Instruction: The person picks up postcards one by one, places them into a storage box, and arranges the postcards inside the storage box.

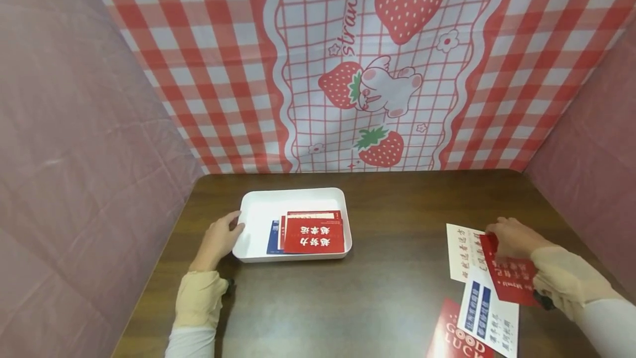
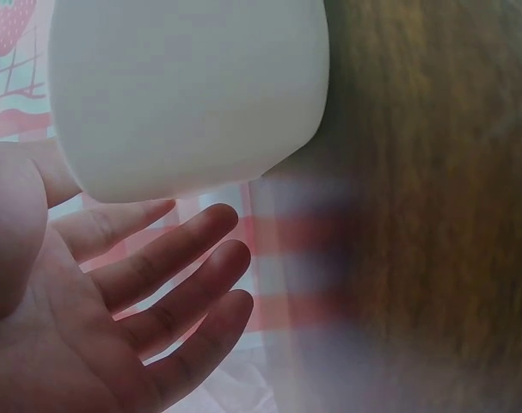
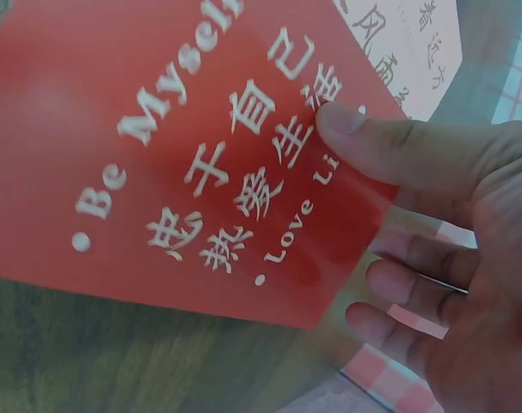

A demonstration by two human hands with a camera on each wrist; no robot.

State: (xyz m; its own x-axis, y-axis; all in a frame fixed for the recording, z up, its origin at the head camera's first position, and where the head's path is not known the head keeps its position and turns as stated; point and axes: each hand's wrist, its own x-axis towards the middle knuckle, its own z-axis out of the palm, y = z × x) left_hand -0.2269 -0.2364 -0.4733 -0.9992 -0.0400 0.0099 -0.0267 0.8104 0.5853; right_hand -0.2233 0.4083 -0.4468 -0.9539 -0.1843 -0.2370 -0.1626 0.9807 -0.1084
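My right hand (image 1: 514, 237) pinches a red card (image 3: 200, 172) with white lettering, thumb on its printed face and the other fingers behind. The card is tilted over a cream card (image 1: 457, 250) and a white card with blue bands (image 1: 503, 325). A red "GOOD LUCK" card (image 1: 442, 325) lies partly under the white one. My left hand (image 1: 221, 242) is at the left edge of a white tray (image 1: 292, 258), its fingers spread and relaxed in the left wrist view, thumb and fingertips right at the tray wall. Overlapping cards, a red one (image 1: 313, 245) uppermost, lie in the tray's right part.
A brown wooden table (image 1: 387, 269) carries everything. Behind it hangs a red and white checked cloth (image 1: 318, 148) with strawberries, and pink fabric (image 1: 89, 181) hangs at the left and right sides.
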